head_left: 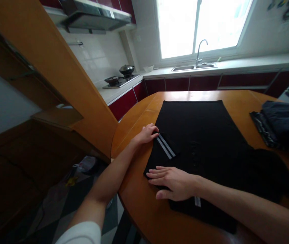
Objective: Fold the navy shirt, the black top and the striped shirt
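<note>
With fingers of the left hand (147, 133) seemingly pinching the striped sleeve (166, 146) and the right hand (173, 183) flat, fingers slightly parted, on the black garment (195, 123) across the table (134, 203), likely straightened the sleeve; next called for even tension.

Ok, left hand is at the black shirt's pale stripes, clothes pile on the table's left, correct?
The side is wrong: the head view shows the clothes pile on the right of the table. The left hand is at the pale stripes of the black shirt.
</note>
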`<state>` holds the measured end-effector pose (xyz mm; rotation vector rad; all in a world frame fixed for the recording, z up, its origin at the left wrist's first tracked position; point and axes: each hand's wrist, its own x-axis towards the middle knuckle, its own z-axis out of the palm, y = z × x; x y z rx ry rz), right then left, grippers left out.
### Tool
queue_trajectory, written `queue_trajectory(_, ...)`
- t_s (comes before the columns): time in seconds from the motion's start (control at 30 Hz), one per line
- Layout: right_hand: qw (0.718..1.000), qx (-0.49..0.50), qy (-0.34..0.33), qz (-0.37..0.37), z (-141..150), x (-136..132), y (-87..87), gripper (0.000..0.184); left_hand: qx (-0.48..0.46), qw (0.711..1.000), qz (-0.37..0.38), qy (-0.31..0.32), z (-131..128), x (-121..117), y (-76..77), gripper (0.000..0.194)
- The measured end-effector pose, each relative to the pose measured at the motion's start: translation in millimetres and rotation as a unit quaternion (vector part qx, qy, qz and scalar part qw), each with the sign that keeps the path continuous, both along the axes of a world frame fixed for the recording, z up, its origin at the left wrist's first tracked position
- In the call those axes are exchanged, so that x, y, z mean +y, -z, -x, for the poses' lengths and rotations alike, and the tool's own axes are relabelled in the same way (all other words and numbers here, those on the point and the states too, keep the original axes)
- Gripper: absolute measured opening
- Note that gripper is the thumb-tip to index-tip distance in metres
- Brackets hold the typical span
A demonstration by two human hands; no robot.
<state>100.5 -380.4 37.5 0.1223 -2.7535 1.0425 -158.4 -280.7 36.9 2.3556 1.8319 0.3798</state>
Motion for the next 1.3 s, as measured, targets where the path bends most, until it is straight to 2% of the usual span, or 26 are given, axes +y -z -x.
queue_trajectory(0.07, 1.0, 0.006, 0.001, -0.001, 0.2, -0.2, -0.3, 0.051, -0.005, 0.999, -0.035, 0.041, -19.7, -7.9, 5.2, 0.033)
queue_trajectory(0.17, 0.999, 0.034, 0.021, -0.003, 2.2, 0.0, -0.6, 0.042, 0.015, 0.995, -0.019, 0.094, -51.1, -20.6, 16.3, 0.05)
queue_trajectory(0.2, 0.997, 0.049, 0.052, -0.005, 3.2, 0.3, -0.4, 0.039, 0.029, 0.994, -0.009, 0.1, -59.2, -23.8, 19.6, 0.054)
queue_trajectory(0.27, 0.984, 0.078, 0.157, -0.017, 5.3, 1.1, 0.5, 0.037, 0.053, 0.993, 0.001, 0.102, -68.7, -27.2, 23.7, 0.057)
queue_trajectory(0.33, 0.962, 0.09, 0.255, -0.039, 6.8, 1.8, 2.1, 0.035, 0.06, 0.993, 0.001, 0.099, -69.5, -25.8, 24.6, 0.058)
queue_trajectory(0.37, 0.955, 0.088, 0.28, -0.051, 7.2, 2.1, 3.1, 0.035, 0.06, 0.994, 0.0, 0.094, -67.3, -23.5, 24.2, 0.058)
queue_trajectory(0.6, 0.965, 0.017, 0.25, -0.084, 8.2, 3.4, 5.6, 0.036, 0.074, 0.996, -0.013, 0.053, -45.3, -0.5, 26.3, 0.056)
queue_trajectory(0.73, 0.963, 0.002, 0.266, -0.051, 3.2, 8.3, -11.8, 0.031, 0.093, 0.994, -0.032, 0.055, -42.3, 1.1, 27.1, 0.058)
queue_trajectory(0.87, 0.937, 0.031, 0.347, -0.013, -26.9, 18.0, -42.2, 0.022, 0.095, 0.988, -0.062, 0.109, -52.0, -9.3, 16.5, 0.064)
queue_trajectory(0.93, 0.915, 0.054, 0.399, 0.0, -57.1, 26.5, -53.8, 0.021, 0.086, 0.983, -0.057, 0.152, -62.7, -18.3, 10.5, 0.063)
queue_trajectory(1.0, 0.883, 0.066, 0.465, 0.018, -97.7, 37.3, -57.8, 0.021, 0.08, 0.978, -0.036, 0.189, -74.6, -27.4, 7.1, 0.062)
queue_trajectory(1.07, 0.832, 0.061, 0.551, 0.035, -145.8, 48.2, -52.5, 0.02, 0.084, 0.973, -0.014, 0.216, -84.2, -34.2, 7.2, 0.06)
queue_trajectory(1.17, 0.734, 0.043, 0.677, 0.028, -220.4, 57.4, -30.1, 0.019, 0.098, 0.968, -0.005, 0.23, -90.7, -38.1, 11.6, 0.056)
queue_trajectory(1.23, 0.67, 0.009, 0.742, -0.008, -262.0, 55.7, -10.3, 0.019, 0.106, 0.968, -0.011, 0.228, -90.8, -37.9, 14.9, 0.055)
queue_trajectory(1.3, 0.63, -0.035, 0.775, -0.026, -290.8, 49.0, 8.3, 0.023, 0.109, 0.967, -0.022, 0.227, -89.6, -37.0, 17.3, 0.055)
